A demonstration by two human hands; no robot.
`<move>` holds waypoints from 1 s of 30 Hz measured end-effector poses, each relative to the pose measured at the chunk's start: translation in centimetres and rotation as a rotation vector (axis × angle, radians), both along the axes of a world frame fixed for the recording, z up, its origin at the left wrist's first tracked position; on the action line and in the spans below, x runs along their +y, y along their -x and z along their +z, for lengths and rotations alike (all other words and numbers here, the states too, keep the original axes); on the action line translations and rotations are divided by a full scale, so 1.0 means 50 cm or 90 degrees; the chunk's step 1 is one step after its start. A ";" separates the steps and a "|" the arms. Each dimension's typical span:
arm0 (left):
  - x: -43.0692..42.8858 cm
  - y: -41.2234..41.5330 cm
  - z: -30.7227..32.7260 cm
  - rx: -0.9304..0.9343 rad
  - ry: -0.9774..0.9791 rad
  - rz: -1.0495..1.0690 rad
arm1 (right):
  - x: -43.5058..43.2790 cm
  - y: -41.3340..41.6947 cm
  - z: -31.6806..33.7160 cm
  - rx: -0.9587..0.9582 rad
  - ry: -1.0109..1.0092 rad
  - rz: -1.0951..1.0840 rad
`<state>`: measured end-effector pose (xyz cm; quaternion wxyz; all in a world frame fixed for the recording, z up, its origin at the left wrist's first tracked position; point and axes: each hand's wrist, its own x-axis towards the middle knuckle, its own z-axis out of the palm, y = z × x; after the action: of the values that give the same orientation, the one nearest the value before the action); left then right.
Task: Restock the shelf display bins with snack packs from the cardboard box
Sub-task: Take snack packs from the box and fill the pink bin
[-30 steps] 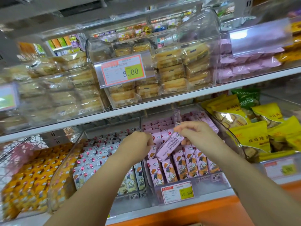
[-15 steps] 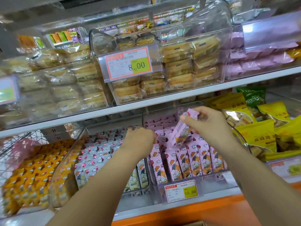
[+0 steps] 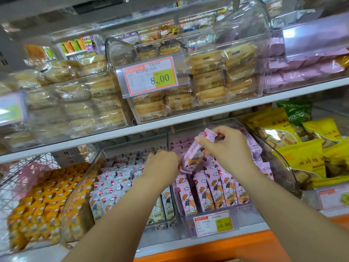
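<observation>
I note pack (image 3: pixel 192 156) turned from flat to near upright within last second, now above front rows of pink bin (image 3: pixel 253 209). Right hand (image 3: pixel 226 148) pinches pack top. Left hand (image 3: pixel 162 165) at pack's lower end, fingers hidden; cannot tell grip. I judge slotting into bin imminent.

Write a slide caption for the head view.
Right hand holds a pink snack pack over the clear bin; left hand beside it.
</observation>
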<state>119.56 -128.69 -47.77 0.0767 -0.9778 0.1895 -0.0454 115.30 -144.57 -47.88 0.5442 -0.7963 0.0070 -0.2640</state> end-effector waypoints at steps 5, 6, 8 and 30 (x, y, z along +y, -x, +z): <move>0.006 -0.002 -0.005 0.050 0.115 0.013 | -0.001 -0.027 -0.005 0.037 0.005 -0.051; 0.007 -0.002 -0.006 0.054 0.133 0.019 | 0.000 -0.032 -0.009 0.053 0.013 -0.038; 0.009 -0.003 -0.006 0.059 0.160 0.031 | 0.000 -0.047 -0.020 0.078 0.012 -0.013; 0.000 0.002 -0.013 0.009 0.127 0.024 | 0.011 -0.082 -0.011 0.082 0.248 0.181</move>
<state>119.46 -128.69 -48.40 -0.0211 -0.9843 0.1660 -0.0560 119.38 -144.02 -48.44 0.4108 -0.8942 -0.1212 -0.1302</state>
